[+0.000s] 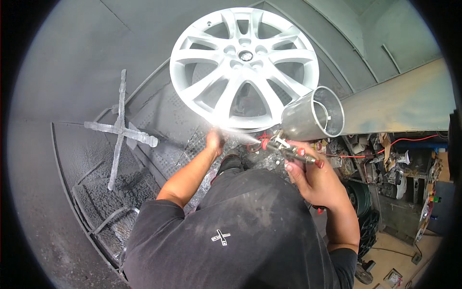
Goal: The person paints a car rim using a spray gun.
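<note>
A white multi-spoke alloy wheel [229, 102] faces me in the upper middle. At its lower edge is my left hand [216, 140], closed against the rim, its fingertips partly hidden by the rim and a pale mist. My right hand [310, 176] is wrapped round a metal spray gun [288, 148] with red fittings. A silver open-topped cup [301, 118] sits above the gun and overlaps the wheel's lower right edge. From the nozzle, a white spray fans leftward along the bottom of the rim, toward my left hand.
On the left stands a grey, crusted cross-shaped stand [119, 129]. Below it lies a rough dark mat [108, 207]. Cluttered shelving [402, 188] is at the right, with a red hose [409, 140] crossing it and coiled dark hose [361, 200] beside it. Grey walls curve behind.
</note>
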A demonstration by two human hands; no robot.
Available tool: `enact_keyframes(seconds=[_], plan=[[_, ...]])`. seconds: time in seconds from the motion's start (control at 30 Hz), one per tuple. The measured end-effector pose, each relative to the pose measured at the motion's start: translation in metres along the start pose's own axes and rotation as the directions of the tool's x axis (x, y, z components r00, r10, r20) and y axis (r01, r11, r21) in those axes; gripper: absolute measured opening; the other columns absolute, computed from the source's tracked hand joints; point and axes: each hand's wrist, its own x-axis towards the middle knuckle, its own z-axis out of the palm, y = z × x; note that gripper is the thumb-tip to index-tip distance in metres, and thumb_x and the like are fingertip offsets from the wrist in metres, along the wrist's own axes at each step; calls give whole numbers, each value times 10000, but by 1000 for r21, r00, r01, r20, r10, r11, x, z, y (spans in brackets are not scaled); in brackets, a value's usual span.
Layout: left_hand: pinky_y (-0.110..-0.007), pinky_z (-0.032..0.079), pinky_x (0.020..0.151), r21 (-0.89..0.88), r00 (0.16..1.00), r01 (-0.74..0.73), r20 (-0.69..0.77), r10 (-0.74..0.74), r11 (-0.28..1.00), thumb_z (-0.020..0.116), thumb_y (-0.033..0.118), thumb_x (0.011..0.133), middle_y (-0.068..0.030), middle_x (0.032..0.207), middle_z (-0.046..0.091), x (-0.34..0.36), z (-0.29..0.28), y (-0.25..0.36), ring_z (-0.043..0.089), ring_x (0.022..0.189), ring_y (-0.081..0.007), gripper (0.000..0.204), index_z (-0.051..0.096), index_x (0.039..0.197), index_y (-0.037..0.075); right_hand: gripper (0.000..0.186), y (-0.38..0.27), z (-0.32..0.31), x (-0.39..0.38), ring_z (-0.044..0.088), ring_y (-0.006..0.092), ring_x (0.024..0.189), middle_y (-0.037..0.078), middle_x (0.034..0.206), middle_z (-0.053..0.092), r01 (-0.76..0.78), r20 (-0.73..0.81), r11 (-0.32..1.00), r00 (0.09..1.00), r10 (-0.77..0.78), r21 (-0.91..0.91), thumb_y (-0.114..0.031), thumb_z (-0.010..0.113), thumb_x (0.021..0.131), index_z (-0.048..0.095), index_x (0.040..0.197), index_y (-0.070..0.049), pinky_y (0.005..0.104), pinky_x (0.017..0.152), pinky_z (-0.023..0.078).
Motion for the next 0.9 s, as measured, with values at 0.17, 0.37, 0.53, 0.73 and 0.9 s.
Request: enact_keyframes(seconds=[0.17,0.37,0.53,0.73,0.9], plan=[[-409,510,879,180,974,188,88,-206,965,505,260,1002,-120,1205,606,-17,16,-20,620,1057,-249,321,528,1239,45,393,2,4,9,649,409,913,198,1036,644,81,-36,990,996,-86,-111,-53,633,922,504,1292,-12,427,802,515],[-364,534,808,194,963,216,117,-241,957,525,160,949,-102,1122,600,-25,18,-13,629,976,-227,233,537,1156,54,297,14,-14,22,627,453,967,224,1175,601,30,-274,952,954,-118,-305,-34,595,942,535,1223,43,460,815,515],[-358,535,785,61,990,141,-10,-140,988,537,163,917,-76,1043,585,-3,-2,7,611,913,-215,239,540,1130,54,295,17,-24,32,618,474,975,239,1166,606,57,-384,897,890,-244,-437,-26,590,940,536,1219,50,476,825,511],[-327,515,700,-13,995,-3,-99,1,1000,522,153,909,-63,940,577,13,-11,44,558,790,-186,223,544,1111,58,332,10,-16,20,622,451,1007,240,1089,634,58,-252,967,960,-122,-247,-31,601,934,531,1254,18,456,845,509],[-320,493,670,-16,998,-25,-59,24,1000,524,193,938,-35,922,584,6,-8,33,558,782,-170,205,553,1113,91,345,1,-8,6,642,407,959,220,1060,648,71,-112,986,990,-88,-154,-45,614,938,527,1269,-2,413,829,510]])
